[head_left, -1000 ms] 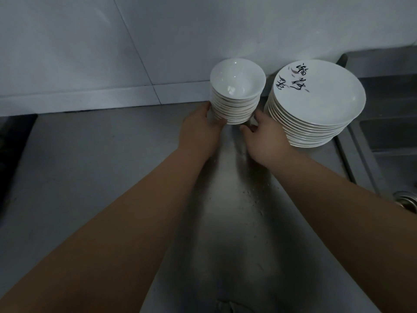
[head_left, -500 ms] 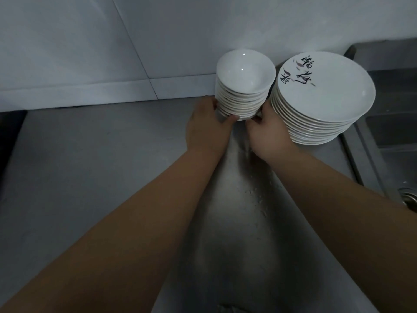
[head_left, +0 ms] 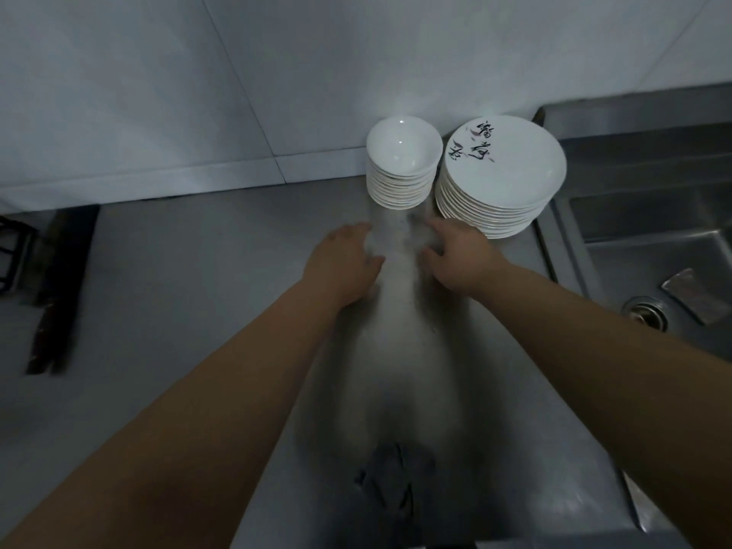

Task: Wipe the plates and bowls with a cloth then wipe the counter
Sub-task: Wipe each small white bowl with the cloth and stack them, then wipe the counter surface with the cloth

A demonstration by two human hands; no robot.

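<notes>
My left hand [head_left: 344, 260] and right hand [head_left: 455, 258] hover over the counter [head_left: 178, 311], fingers loose and apart, holding nothing. The bowls [head_left: 402, 164] and plates [head_left: 501, 172] stand in 2 stacks at its back edge, plates nearest the sink [head_left: 653, 247]; the cloth [head_left: 396, 481] lies at the front edge. The stacks almost touch, so lifting 1 bowl carelessly could clip the plates and topple them.

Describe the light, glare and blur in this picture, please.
Head view: dim overall; a pale glare streaks down the counter; small highlights sit on the top bowl; left hand and right hand look slightly blurred; the dark cloth is soft.
</notes>
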